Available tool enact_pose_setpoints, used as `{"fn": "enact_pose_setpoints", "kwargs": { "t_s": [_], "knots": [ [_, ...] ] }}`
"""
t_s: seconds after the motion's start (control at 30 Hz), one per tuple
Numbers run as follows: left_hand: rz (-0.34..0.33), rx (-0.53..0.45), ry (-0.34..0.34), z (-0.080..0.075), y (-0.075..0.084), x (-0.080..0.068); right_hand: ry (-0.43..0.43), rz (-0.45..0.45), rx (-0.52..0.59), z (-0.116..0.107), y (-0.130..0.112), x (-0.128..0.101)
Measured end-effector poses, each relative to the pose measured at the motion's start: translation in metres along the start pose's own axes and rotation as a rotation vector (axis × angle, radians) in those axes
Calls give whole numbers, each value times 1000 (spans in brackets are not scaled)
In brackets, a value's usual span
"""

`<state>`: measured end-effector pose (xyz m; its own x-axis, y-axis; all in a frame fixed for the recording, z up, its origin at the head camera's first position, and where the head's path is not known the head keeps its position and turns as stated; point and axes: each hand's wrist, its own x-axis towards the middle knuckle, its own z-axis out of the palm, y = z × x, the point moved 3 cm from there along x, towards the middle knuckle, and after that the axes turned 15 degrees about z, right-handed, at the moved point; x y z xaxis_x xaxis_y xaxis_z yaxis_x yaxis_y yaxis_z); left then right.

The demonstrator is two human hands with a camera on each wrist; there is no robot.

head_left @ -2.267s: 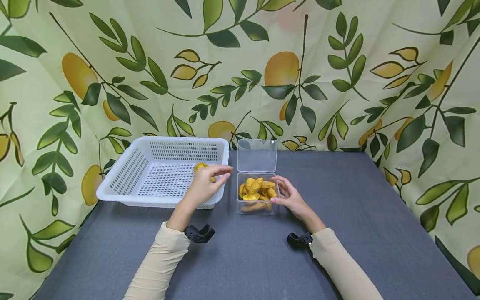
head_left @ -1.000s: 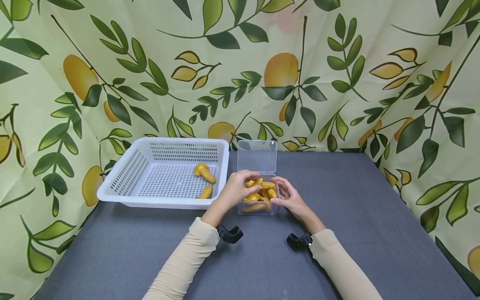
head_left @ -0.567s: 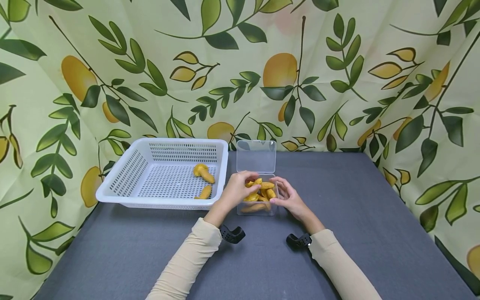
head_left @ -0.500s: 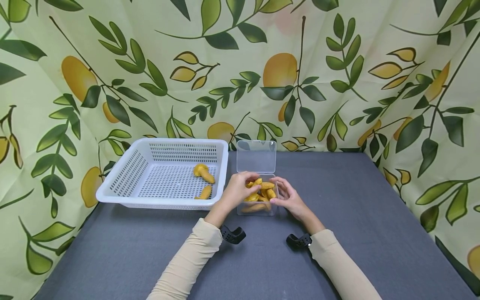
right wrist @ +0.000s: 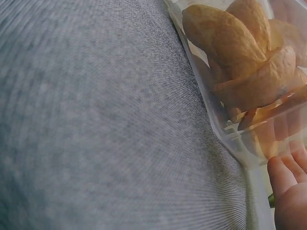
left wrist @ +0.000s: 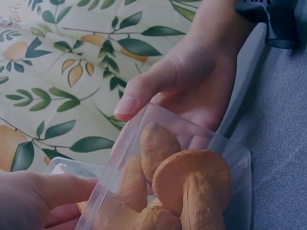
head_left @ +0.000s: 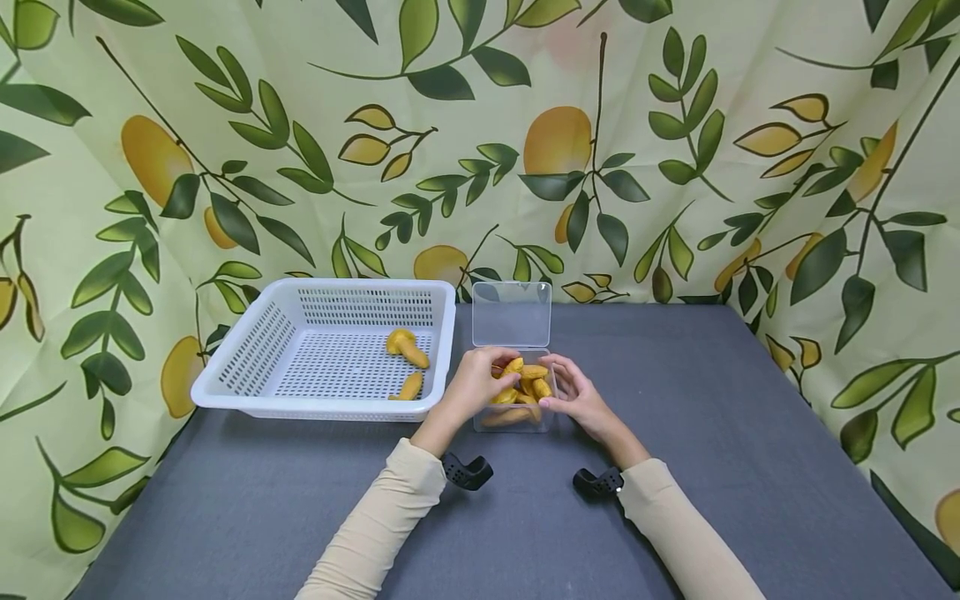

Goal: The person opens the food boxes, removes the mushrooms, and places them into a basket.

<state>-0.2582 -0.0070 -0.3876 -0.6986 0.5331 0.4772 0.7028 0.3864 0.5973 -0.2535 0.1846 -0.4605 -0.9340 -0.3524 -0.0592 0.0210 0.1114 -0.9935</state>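
Basket [head_left: 247,379] at centre left holding two mushrooms [head_left: 408,347], left hand [head_left: 474,385] pinching a mushroom in the box [head_left: 517,417], right hand [head_left: 576,396] cupping its side with curled fingers.

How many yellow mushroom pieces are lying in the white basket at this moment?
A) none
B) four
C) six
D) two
D: the head view shows two pieces in the white basket, one mushroom piece near the middle and a second piece by the front wall; the rest are in the clear box.
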Motion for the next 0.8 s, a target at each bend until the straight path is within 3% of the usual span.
{"fn": "enact_pose_setpoints", "kwargs": {
  "t_s": [0.5, 0.8],
  "knots": [
    [13, -21, 22, -5, 5, 0, -2, -3, 9, 1, -1, 0],
    [67, -49, 78, -11, 12, 3, 6, 4, 3, 0, 0, 0]
  ]
}}
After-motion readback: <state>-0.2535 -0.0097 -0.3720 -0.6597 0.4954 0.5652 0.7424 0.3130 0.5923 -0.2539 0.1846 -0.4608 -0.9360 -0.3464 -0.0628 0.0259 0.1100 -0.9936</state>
